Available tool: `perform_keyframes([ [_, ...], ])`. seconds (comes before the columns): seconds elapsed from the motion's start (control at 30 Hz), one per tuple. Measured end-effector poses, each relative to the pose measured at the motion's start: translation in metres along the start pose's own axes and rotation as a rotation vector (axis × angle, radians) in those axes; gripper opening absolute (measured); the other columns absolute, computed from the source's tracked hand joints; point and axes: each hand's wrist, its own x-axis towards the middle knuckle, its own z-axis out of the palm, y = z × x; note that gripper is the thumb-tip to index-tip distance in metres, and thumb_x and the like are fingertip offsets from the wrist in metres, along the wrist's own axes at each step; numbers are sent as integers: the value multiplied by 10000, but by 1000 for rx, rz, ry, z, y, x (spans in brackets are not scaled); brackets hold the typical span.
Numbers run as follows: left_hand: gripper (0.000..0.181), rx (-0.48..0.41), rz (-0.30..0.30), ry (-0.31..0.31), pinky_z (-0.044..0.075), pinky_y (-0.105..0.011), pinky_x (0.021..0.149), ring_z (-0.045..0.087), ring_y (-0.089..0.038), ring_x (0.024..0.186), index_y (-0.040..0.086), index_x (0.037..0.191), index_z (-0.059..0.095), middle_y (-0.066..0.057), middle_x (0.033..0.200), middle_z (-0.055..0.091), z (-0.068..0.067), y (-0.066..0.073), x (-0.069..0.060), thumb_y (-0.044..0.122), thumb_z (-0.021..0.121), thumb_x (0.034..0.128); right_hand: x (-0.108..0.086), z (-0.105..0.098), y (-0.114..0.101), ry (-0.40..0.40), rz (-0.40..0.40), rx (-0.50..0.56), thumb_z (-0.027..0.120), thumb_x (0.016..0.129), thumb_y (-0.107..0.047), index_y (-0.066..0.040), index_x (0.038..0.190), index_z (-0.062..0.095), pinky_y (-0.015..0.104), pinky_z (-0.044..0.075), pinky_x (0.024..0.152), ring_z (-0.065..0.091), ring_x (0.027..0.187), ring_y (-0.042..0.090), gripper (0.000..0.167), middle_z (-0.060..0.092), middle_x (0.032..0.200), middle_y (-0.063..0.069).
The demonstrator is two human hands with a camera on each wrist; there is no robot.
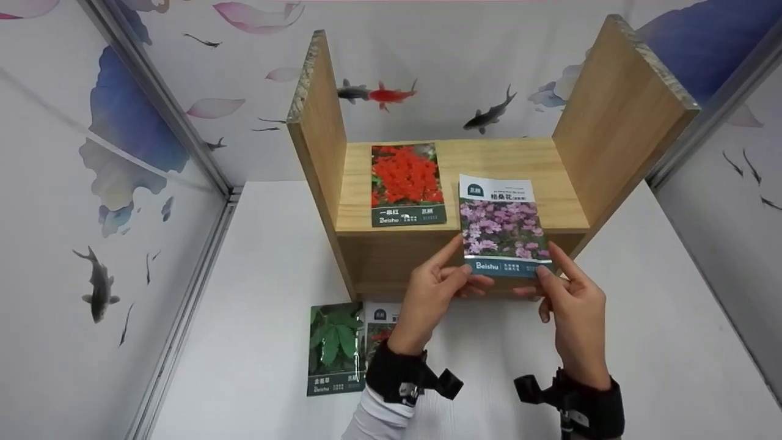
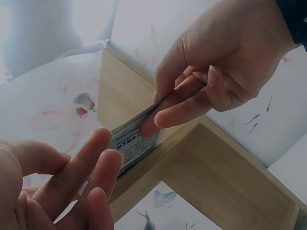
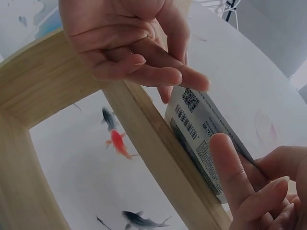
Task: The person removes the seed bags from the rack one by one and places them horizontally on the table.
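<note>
Both hands pinch the lower corners of a seed packet with pink-purple flowers [image 1: 504, 226], the left hand [image 1: 427, 293] at its left corner and the right hand [image 1: 574, 305] at its right. The packet is tilted in front of the wooden shelf's front edge [image 1: 391, 233], overlapping the board's right half in the head view. A red-flower packet [image 1: 408, 180] lies on the board to its left. The packet's printed back [image 2: 139, 143] shows in the left wrist view, and its back with a barcode [image 3: 192, 122] shows in the right wrist view.
Upright wooden side panels [image 1: 317, 146] stand at both ends of the shelf board. Below the shelf, a green-leaf packet [image 1: 336, 348] lies on the white table [image 1: 244, 318], beside another packet [image 1: 377, 333] partly hidden by the left wrist. Patterned walls surround the table.
</note>
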Motion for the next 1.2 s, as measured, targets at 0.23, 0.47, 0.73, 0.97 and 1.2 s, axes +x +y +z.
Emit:
perform_keyframes([
  [0.23, 513, 46, -4, 10, 424, -280, 645, 632, -292, 777, 154, 1385, 339, -90, 840, 683, -1, -2, -15, 163, 525, 907, -13, 2, 6, -16, 0, 59, 614, 846, -212, -103, 1317, 452, 232, 387, 401, 640, 666, 285, 509, 642, 896, 198],
  [0.47, 514, 36, -34, -5, 412, -328, 672, 633, -284, 777, 163, 1386, 335, -84, 854, 683, -1, -3, -28, 185, 524, 909, -23, 1, 5, -43, -16, 125, 566, 881, -203, -88, 1335, 422, 226, 409, 406, 629, 649, 294, 490, 624, 960, 219],
  [0.73, 539, 9, -52, -39, 384, -284, 670, 634, -271, 817, 149, 1402, 294, -78, 896, 680, -2, -1, -35, 194, 517, 914, -29, 0, 1, -84, -22, 115, 527, 905, -213, -87, 1351, 396, 225, 433, 427, 626, 665, 297, 481, 610, 1000, 217],
  [0.97, 600, 8, -93, -107, 428, -334, 715, 635, -251, 859, 172, 1426, 223, -90, 898, 679, -7, -1, -42, 180, 525, 908, -39, -2, 2, -65, 3, 70, 527, 904, -228, -117, 1345, 412, 225, 437, 431, 621, 664, 301, 469, 618, 980, 218],
  [1.2, 637, -15, -133, -178, 435, -358, 755, 623, -245, 903, 196, 1434, 174, -127, 895, 673, -14, -5, -53, 183, 529, 905, -45, -9, 7, -155, 44, -2, 514, 914, -213, -118, 1388, 331, 232, 456, 448, 615, 652, 312, 517, 627, 944, 224],
])
